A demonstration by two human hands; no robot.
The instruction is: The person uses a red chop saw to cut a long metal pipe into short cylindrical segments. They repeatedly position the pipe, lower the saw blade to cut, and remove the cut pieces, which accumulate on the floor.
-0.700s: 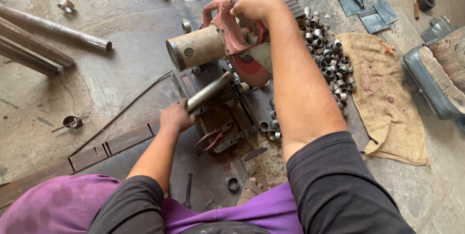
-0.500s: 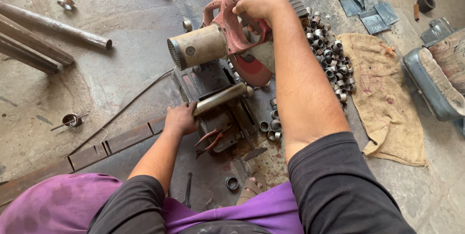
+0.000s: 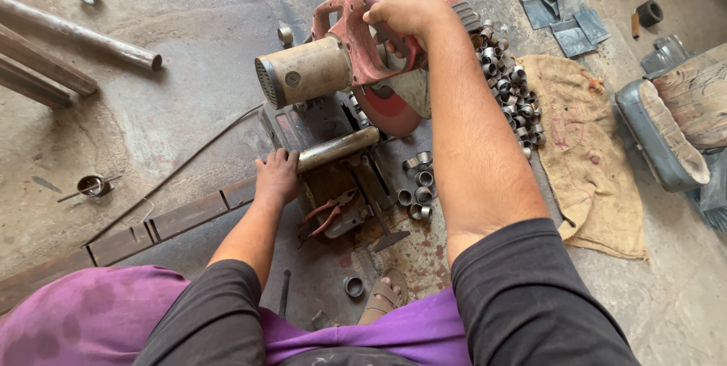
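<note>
The person crouches on the concrete floor (image 3: 189,70) over a red chop saw (image 3: 356,55). The right hand (image 3: 409,11) is closed around the saw's red top handle, and the blade guard sits raised, the disc clear of the work. The left hand (image 3: 276,176) rests at the near end of a short steel pipe (image 3: 337,148), fingers curled against it, holding it across the saw's base in the vise area. Red-handled pliers (image 3: 326,211) lie on the base just below the pipe.

Judging by what lies about, much cutting is already done: a heap of cut rings (image 3: 507,78) is piled to the right of the saw at the edge of a burlap sack (image 3: 583,161), and a smaller cluster of rings (image 3: 418,184) sits just beside the base. The pipe in the saw is short and not yet being cut, so at least this piece is left; longer pipes (image 3: 76,32) lie at the far left of the floor, apart from the saw.

Against the earlier frames, the pipe has swung from a steep slant to lying nearly level across the base, and the left hand has followed it, now set closer against its end. The right hand keeps the same grip on the handle, with the saw head at much the same height.
</note>
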